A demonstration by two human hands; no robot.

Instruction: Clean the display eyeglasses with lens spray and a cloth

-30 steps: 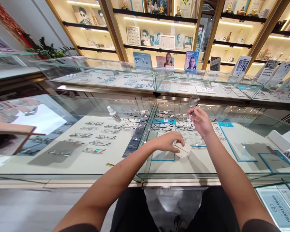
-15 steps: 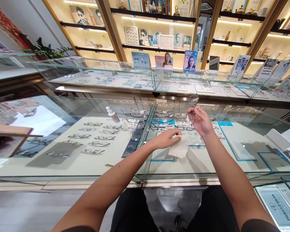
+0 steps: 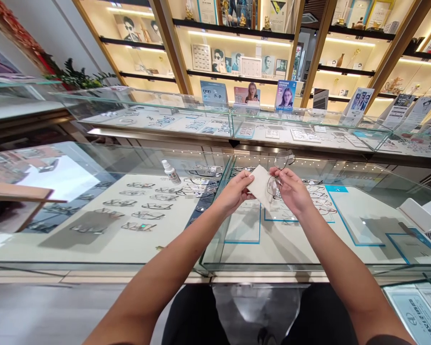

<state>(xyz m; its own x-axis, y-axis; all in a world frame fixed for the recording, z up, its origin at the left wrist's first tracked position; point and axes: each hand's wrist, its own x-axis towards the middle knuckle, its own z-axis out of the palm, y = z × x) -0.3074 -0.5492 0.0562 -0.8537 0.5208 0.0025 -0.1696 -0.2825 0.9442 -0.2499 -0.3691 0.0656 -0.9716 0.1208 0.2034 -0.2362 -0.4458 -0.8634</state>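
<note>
My left hand point(image 3: 237, 190) pinches a pale cleaning cloth point(image 3: 260, 186) that hangs from its fingertips over the glass counter. Thin-rimmed eyeglasses point(image 3: 284, 160) are held up in my right hand point(image 3: 293, 190), fingers closed at the frame's middle. One lens points up and away; the lower lens sits beside the cloth's right edge, and whether they touch I cannot tell. A white spray bottle point(image 3: 171, 172) stands on the counter to the left of my hands.
Beneath me is a glass display counter point(image 3: 215, 268) with rows of eyeglasses point(image 3: 154, 206) inside. A second glass case point(image 3: 158, 120) runs behind it, carrying upright advertising cards point(image 3: 285, 95). White boxes point(image 3: 418, 214) lie at the right.
My left hand has lifted the cloth from the counter and brought it up beside the eyeglasses. My right hand has tilted the eyeglasses and shifted slightly down.
</note>
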